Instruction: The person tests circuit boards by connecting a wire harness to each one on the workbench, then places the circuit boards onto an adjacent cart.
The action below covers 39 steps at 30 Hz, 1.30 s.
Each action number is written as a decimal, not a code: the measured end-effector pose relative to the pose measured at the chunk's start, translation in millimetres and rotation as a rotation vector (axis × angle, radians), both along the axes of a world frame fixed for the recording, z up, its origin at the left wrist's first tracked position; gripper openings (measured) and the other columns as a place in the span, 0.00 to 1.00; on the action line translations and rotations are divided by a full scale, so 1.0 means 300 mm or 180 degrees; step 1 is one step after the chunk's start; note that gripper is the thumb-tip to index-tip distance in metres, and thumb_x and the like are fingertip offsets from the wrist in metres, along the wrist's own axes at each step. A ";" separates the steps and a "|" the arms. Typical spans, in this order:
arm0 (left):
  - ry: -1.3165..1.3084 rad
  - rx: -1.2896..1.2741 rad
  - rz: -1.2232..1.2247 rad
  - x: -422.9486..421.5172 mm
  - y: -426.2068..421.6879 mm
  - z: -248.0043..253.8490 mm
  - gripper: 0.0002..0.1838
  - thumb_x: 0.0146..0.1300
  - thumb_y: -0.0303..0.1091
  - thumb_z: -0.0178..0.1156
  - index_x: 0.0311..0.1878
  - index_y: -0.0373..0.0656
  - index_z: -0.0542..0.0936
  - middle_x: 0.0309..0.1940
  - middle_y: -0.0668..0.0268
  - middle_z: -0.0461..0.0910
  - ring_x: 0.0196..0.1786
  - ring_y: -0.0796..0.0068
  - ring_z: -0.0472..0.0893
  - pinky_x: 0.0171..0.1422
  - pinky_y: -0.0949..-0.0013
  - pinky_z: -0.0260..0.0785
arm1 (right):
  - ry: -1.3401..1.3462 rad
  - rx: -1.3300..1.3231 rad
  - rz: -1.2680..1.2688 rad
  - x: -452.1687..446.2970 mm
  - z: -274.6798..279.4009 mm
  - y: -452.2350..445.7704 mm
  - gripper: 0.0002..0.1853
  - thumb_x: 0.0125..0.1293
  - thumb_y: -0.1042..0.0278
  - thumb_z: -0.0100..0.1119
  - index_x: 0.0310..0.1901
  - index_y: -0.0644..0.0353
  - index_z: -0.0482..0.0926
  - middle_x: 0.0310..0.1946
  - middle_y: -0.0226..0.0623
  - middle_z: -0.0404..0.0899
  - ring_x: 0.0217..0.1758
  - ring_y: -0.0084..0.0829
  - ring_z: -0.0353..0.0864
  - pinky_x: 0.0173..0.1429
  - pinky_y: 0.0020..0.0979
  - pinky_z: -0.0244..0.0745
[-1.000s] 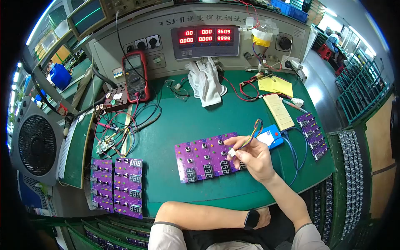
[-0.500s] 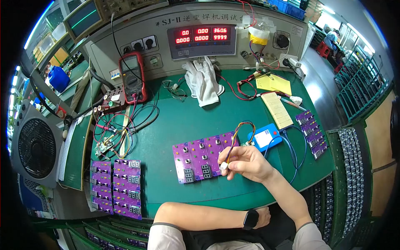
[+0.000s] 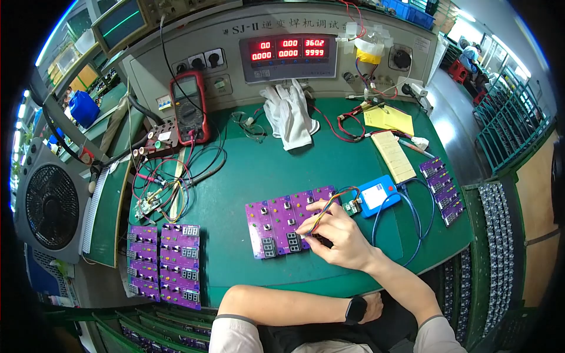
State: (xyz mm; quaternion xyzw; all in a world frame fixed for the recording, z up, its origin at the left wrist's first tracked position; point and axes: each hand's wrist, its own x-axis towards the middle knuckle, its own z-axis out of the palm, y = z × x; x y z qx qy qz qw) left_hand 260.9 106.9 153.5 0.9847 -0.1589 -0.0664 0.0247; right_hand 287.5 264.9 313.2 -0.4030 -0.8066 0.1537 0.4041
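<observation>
My right hand (image 3: 336, 238) pinches the white plug end of a multicoloured wire cable (image 3: 325, 219). That plug is at a purple circuit board panel (image 3: 276, 219) with black buttons and digit displays; whether it is seated there I cannot tell, as my fingers cover it. The cable's other end runs to a small board beside a blue box (image 3: 376, 195) with a white label. My left forearm lies across the table's front edge, with a dark watch (image 3: 355, 310) on the wrist. Beyond the watch, my left hand (image 3: 372, 307) rests under my right forearm, its fingers mostly hidden.
Purple boards (image 3: 180, 265) stand in two columns at the left, and more purple boards (image 3: 441, 189) lie at the right. White gloves (image 3: 289, 117), a red multimeter (image 3: 189, 109) and tangled leads are towards the back. A grey fan (image 3: 52, 206) stands left.
My right hand has moved left and turned over, bringing the cable's plug down to the purple panel. My left arm stays where it was.
</observation>
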 end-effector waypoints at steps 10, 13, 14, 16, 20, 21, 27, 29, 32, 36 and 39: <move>-0.0456 0.0101 0.0163 -0.023 -0.026 -0.021 0.15 0.67 0.35 0.55 0.45 0.43 0.90 0.46 0.57 0.89 0.53 0.52 0.86 0.65 0.41 0.70 | -0.0087 -0.0061 0.0020 -0.002 -0.008 -0.001 0.09 0.57 0.76 0.73 0.40 0.60 0.87 0.40 0.35 0.87 0.65 0.45 0.77 0.67 0.45 0.75; -0.0372 0.0130 0.0117 -0.015 -0.018 -0.001 0.15 0.66 0.35 0.55 0.45 0.41 0.90 0.45 0.56 0.89 0.53 0.51 0.86 0.64 0.41 0.71 | -0.0098 -0.0062 0.0023 -0.001 -0.008 -0.001 0.09 0.57 0.76 0.73 0.40 0.60 0.87 0.40 0.35 0.86 0.64 0.44 0.77 0.67 0.45 0.75; -0.0250 0.0141 0.0081 -0.013 -0.015 0.005 0.15 0.67 0.35 0.55 0.45 0.41 0.89 0.45 0.55 0.89 0.53 0.51 0.86 0.63 0.41 0.71 | -0.0085 -0.0091 0.0039 -0.001 -0.009 -0.001 0.09 0.57 0.76 0.73 0.40 0.60 0.87 0.40 0.35 0.86 0.64 0.44 0.78 0.67 0.45 0.75; -0.0283 0.0093 0.0033 -0.013 -0.008 -0.001 0.15 0.67 0.35 0.54 0.45 0.41 0.89 0.45 0.55 0.89 0.53 0.51 0.86 0.64 0.41 0.71 | -0.0071 -0.0119 0.0053 -0.001 -0.011 -0.002 0.09 0.57 0.76 0.73 0.40 0.60 0.87 0.40 0.35 0.86 0.63 0.44 0.78 0.67 0.45 0.75; -0.0540 0.0007 0.0098 -0.022 -0.016 -0.025 0.16 0.67 0.36 0.54 0.45 0.41 0.89 0.45 0.55 0.89 0.53 0.50 0.86 0.65 0.40 0.70 | -0.0027 -0.0118 0.0045 -0.003 -0.010 -0.002 0.08 0.57 0.77 0.72 0.40 0.61 0.87 0.40 0.34 0.86 0.62 0.44 0.79 0.67 0.44 0.76; -0.0539 0.0004 0.0095 -0.022 -0.027 -0.038 0.16 0.67 0.36 0.54 0.45 0.41 0.89 0.45 0.55 0.89 0.53 0.50 0.86 0.65 0.40 0.70 | -0.0029 -0.0119 0.0046 -0.002 -0.010 -0.002 0.08 0.57 0.77 0.72 0.39 0.61 0.87 0.40 0.34 0.86 0.61 0.43 0.79 0.67 0.44 0.76; -0.0763 0.0125 0.0392 -0.019 -0.063 -0.097 0.16 0.66 0.36 0.55 0.45 0.39 0.89 0.44 0.55 0.88 0.52 0.50 0.85 0.67 0.39 0.68 | -0.0100 -0.0063 0.0043 -0.002 -0.013 0.000 0.05 0.58 0.76 0.72 0.36 0.62 0.87 0.42 0.32 0.87 0.59 0.40 0.79 0.66 0.43 0.77; -0.0559 0.0016 0.0210 -0.009 -0.055 -0.089 0.16 0.66 0.36 0.55 0.45 0.39 0.88 0.43 0.56 0.88 0.52 0.50 0.85 0.67 0.39 0.68 | -0.0091 -0.0087 0.0048 -0.003 -0.012 0.000 0.05 0.58 0.76 0.72 0.36 0.62 0.87 0.42 0.32 0.87 0.59 0.40 0.80 0.65 0.42 0.77; -0.0708 -0.0001 0.0200 -0.016 -0.051 -0.096 0.15 0.66 0.36 0.55 0.44 0.39 0.88 0.42 0.57 0.88 0.51 0.51 0.85 0.66 0.41 0.69 | -0.0066 -0.0121 0.0053 -0.004 -0.008 -0.002 0.05 0.58 0.76 0.71 0.37 0.62 0.87 0.42 0.32 0.87 0.58 0.40 0.80 0.65 0.41 0.77; -0.0614 -0.0013 0.0141 -0.009 -0.031 -0.062 0.14 0.66 0.36 0.55 0.43 0.40 0.88 0.41 0.58 0.88 0.50 0.53 0.86 0.64 0.43 0.70 | -0.0081 -0.0137 0.0060 -0.001 -0.014 -0.002 0.05 0.59 0.76 0.71 0.37 0.62 0.87 0.43 0.32 0.87 0.58 0.40 0.80 0.65 0.41 0.77; -0.0291 -0.0038 -0.0015 -0.008 -0.007 -0.013 0.14 0.66 0.36 0.55 0.42 0.41 0.88 0.40 0.60 0.88 0.48 0.55 0.86 0.62 0.46 0.71 | -0.0096 -0.0103 0.0052 -0.002 -0.016 -0.002 0.05 0.59 0.76 0.71 0.37 0.62 0.86 0.43 0.32 0.87 0.57 0.40 0.80 0.64 0.41 0.77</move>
